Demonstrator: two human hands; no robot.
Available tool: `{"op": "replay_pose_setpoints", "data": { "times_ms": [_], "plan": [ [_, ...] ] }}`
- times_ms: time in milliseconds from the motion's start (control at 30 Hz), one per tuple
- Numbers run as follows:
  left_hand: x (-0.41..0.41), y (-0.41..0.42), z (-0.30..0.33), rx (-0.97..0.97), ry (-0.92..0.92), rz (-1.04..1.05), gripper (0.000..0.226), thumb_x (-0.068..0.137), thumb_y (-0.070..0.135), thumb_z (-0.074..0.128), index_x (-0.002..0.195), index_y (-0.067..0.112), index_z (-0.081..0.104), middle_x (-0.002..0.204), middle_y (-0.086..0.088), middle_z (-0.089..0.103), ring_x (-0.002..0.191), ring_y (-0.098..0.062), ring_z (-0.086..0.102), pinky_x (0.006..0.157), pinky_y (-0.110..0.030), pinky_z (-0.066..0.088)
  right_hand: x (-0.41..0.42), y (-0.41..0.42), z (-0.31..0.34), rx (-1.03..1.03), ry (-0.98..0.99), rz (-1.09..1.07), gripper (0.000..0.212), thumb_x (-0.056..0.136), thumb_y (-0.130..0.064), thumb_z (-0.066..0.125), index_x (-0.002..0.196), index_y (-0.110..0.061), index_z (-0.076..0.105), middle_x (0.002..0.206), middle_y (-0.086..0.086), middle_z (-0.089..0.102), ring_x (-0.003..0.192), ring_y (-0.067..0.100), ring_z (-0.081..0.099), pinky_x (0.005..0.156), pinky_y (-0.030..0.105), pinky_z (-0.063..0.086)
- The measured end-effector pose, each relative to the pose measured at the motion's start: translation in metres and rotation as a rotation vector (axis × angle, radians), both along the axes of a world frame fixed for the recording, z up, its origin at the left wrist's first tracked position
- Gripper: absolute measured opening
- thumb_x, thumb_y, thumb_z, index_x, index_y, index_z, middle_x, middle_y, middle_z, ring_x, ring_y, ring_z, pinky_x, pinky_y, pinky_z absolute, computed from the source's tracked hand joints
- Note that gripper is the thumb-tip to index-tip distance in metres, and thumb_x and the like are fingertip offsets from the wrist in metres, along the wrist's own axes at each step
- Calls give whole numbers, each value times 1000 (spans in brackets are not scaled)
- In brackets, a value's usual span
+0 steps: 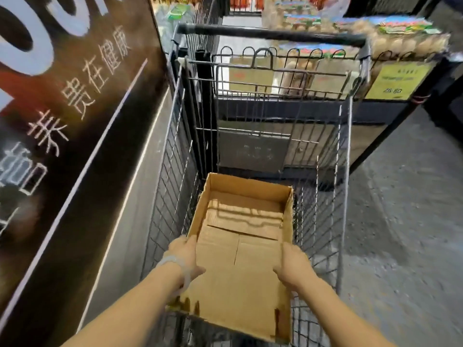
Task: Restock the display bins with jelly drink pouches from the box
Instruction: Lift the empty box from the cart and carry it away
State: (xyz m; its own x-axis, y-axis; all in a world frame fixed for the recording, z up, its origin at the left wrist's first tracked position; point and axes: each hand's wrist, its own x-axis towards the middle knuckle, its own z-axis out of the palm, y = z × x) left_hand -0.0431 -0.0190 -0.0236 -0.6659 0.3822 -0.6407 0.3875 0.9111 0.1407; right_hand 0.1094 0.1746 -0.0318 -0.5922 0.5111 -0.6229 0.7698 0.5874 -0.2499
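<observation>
Along the left side of the frame stands a dark sign panel (75,116) with large pale lettering and chalk-style Chinese characters, slanting from the upper left down toward the lower left corner. Just right of it, in the lower middle, the left hand (184,256) grips the left wall of an open cardboard box (240,251), fingers curled over the rim, with a pale band (175,265) around the wrist. The box is tilted with its open top facing the camera and its far end lower, and it sits inside the basket of a wire shopping cart (172,171); no pouches show inside the box, only its folded bottom flaps. The right hand (292,265) holds the box's right wall at the lower right of centre, thumb inside against the cardboard and fingers wrapped on the outside. The cart's black handle bar (270,33) crosses the upper middle of the frame, with its folding wire seat panel below. Beyond the cart, in the upper right, a shelf holds stacked trays of eggs (406,38) under colourful labels, and a yellow price tag (398,80) hangs on the shelf edge below them. Grey speckled floor (406,221) fills the right side, blurred.
</observation>
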Motion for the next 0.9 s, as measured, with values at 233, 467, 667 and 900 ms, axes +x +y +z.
{"op": "replay_pose_setpoints", "data": {
  "times_ms": [233,467,667,900],
  "plan": [
    [-42,9,-89,219,-86,308,115,76,40,75,152,18,-8,159,-6,13,146,-26,16,119,-42,21,-18,26,-73,-232,301,-793,71,87,-31,65,143,-8,28,139,16,48,124,34,49,97,39,44],
    [-49,8,-132,344,-234,579,101,82,17,71,151,36,0,137,-7,52,117,-28,55,95,-39,48,-11,20,-123,-200,246,-771,76,83,-31,68,145,-30,25,138,6,52,122,33,52,100,50,43],
    [-44,18,-105,258,-111,522,78,91,4,36,143,54,6,88,-9,57,76,-28,58,76,-44,52,-16,19,-116,20,189,-776,68,86,-3,46,141,-38,26,95,7,65,77,29,56,65,35,46],
    [-44,21,-5,395,-15,545,74,92,6,38,143,52,10,84,-6,56,71,-25,55,62,-35,46,-27,38,-15,39,288,-697,58,90,-19,48,133,-50,25,99,-3,64,78,21,59,67,36,52]
  ]
}}
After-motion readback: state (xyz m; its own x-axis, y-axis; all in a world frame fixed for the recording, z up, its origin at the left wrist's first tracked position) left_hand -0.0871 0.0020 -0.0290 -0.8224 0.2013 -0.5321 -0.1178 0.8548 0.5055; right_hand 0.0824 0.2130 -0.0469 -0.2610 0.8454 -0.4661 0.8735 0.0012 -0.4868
